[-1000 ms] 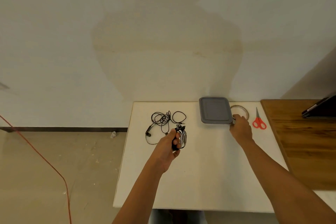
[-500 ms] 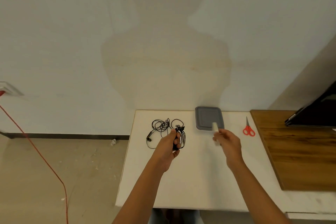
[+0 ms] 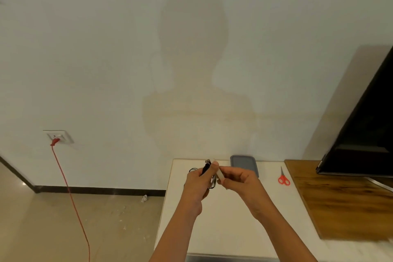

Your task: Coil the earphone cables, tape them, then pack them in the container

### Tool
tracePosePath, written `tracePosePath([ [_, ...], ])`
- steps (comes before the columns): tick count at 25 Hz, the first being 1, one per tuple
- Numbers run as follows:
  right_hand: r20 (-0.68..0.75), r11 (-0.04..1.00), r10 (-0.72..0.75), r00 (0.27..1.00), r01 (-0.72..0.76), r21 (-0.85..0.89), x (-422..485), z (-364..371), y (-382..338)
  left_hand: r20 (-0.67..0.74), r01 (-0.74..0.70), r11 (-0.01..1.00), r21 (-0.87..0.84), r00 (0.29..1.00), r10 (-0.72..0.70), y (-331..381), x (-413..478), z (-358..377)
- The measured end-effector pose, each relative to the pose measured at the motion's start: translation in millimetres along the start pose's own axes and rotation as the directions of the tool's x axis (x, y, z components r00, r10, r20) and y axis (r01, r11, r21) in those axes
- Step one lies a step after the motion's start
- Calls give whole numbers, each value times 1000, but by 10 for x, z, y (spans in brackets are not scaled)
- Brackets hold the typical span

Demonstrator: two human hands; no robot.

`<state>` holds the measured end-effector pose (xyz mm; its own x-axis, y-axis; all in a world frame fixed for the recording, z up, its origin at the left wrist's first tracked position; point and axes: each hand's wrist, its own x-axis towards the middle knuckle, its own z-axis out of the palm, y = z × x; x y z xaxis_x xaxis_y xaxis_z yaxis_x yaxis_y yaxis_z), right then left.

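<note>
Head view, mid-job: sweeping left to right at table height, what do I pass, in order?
Wall socket with red plug → left hand gripping the coiled earphones → tape roll pinched by the right hand → red scissors → wooden tabletop.

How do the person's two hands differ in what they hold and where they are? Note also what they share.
The left hand grips a coiled black earphone cable, while the right hand pinches a pale tape roll. The right hand is in front of the grey container; the left hand is further left of it. Shared: both are held over the white table, with their fingertips brought together.
</note>
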<state>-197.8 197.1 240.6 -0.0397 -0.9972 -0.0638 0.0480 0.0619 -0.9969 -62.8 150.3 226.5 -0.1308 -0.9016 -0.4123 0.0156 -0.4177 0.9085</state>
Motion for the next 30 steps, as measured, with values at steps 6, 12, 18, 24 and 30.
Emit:
tracePosePath([
  [6,-34,973,-144,989,136,-185,-421,248,-250,-40,-63,989,-137,998,58,253,-569,-32],
  [12,90,985,-91,992,103,-139,-695,235,-440,-15,-96,994,-51,995,96,308,-884,-124],
  [18,32,979,-171,985,174,-107,-822,231,-506,-42,-94,995,-22,995,93,321,-1020,-192],
  [24,-85,884,-387,918,344,-317,-849,248,-509,-49,-65,998,-16,997,65,335,-1077,-195],
  [30,87,604,-592,801,513,-610,-830,258,-462,-93,-60,997,-45,994,56,317,-1093,-179],
])
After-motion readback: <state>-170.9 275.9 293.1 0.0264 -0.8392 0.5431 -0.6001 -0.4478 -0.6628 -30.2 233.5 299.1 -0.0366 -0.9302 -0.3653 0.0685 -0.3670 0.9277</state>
